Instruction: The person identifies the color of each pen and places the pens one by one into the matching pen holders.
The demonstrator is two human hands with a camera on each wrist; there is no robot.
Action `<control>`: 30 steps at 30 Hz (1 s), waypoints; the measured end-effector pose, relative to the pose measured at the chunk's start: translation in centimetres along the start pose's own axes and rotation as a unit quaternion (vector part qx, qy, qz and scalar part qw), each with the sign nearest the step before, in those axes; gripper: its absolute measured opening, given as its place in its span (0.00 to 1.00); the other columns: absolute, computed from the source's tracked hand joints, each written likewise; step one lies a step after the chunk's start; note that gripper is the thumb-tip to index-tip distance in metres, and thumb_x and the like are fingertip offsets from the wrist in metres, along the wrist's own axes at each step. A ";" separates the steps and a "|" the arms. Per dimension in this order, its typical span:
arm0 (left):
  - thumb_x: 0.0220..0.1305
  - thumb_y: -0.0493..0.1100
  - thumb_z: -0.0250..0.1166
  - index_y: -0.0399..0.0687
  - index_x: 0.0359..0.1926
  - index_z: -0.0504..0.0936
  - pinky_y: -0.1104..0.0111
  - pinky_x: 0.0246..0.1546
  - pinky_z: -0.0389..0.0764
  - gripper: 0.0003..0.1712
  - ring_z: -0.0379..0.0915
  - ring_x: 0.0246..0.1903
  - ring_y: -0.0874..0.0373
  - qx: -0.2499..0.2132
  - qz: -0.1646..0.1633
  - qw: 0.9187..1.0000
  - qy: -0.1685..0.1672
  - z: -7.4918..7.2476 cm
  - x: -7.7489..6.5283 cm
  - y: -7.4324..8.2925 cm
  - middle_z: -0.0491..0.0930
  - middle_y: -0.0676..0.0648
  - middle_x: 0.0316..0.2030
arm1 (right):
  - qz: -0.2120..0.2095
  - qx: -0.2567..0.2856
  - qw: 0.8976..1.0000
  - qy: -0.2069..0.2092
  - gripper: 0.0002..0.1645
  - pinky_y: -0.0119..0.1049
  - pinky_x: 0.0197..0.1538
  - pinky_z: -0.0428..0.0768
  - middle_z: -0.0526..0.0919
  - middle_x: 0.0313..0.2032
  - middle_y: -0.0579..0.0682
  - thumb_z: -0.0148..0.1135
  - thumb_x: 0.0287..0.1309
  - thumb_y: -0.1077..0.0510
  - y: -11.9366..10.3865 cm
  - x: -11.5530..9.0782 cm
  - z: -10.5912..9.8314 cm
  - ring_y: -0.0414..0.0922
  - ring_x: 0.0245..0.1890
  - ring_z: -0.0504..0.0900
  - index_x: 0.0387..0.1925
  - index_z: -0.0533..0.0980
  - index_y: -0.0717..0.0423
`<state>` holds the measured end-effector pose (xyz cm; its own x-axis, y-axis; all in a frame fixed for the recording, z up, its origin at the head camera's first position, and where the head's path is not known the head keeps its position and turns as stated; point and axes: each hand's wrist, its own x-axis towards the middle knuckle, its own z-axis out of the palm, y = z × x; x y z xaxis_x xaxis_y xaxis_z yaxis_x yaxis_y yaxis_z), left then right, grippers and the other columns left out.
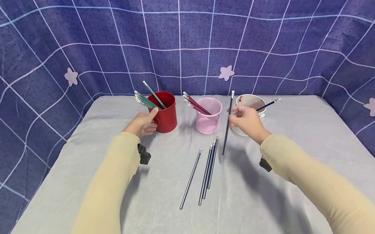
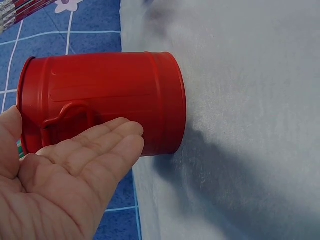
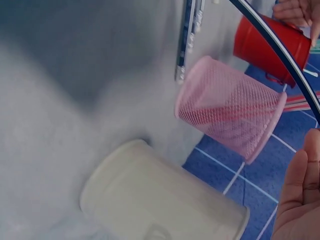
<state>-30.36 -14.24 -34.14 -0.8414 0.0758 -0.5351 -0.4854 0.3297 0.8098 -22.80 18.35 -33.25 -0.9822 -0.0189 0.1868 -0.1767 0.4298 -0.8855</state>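
Note:
My left hand (image 1: pixel 144 122) rests against the side of a red metal cup (image 1: pixel 167 120). In the left wrist view its straight fingers (image 2: pixel 107 155) lie beside the cup's small handle (image 2: pixel 70 112), with the thumb at the rim. Several green pencils (image 1: pixel 145 101) lean in this cup. With thumb and fingers, my right hand (image 1: pixel 248 122) pinches a dark pencil (image 1: pixel 226 140) by its middle. That pencil slants above the table, eraser end up. Partly hidden behind this hand is a white cup (image 3: pixel 155 190), with another dark pencil (image 1: pixel 270 104) sticking out.
A pink mesh cup (image 1: pixel 206 125) with several red pencils (image 1: pixel 197 106) stands between the red and white cups. Several dark pencils (image 1: pixel 209 168) lie in front on the grey cloth-covered table (image 1: pixel 164 220). Behind hangs a blue gridded curtain (image 1: pixel 170 30).

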 end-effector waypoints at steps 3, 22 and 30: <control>0.73 0.59 0.42 0.28 0.71 0.47 0.55 0.64 0.62 0.43 0.58 0.66 0.42 -0.001 0.001 1.000 0.000 0.0 -0.1 0.0 0.60 0.30 0.66 | -0.009 -0.001 1.000 0.009 0.17 0.20 0.29 0.73 0.77 0.17 0.37 0.54 0.52 0.68 -0.5 0.2 -0.5 0.27 0.16 0.74 0.43 0.76 0.75; 0.73 0.59 0.42 0.27 0.70 0.50 0.56 0.63 0.64 0.42 0.61 0.65 0.42 0.003 -0.003 1.000 0.006 0.0 0.0 -0.1 0.62 0.30 0.65 | -0.053 -0.009 0.998 0.033 0.12 0.20 0.31 0.73 0.77 0.17 0.34 0.56 0.56 0.67 -3.2 1.5 -2.0 0.28 0.18 0.77 0.40 0.75 0.73; 0.73 0.60 0.42 0.26 0.70 0.50 0.56 0.63 0.63 0.43 0.61 0.65 0.42 0.009 0.000 1.000 0.003 0.0 0.0 -0.1 0.62 0.30 0.65 | -0.080 -0.063 0.994 0.043 0.12 0.20 0.23 0.69 0.75 0.14 0.29 0.58 0.56 0.64 -5.2 2.0 -3.2 0.27 0.18 0.75 0.40 0.77 0.70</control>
<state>-30.39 -14.30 -34.20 -0.8428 0.0693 -0.5337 -0.4815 0.3461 0.8052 -23.65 18.97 -26.87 -0.9322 -0.0202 0.3615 -0.3151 0.5370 -0.7826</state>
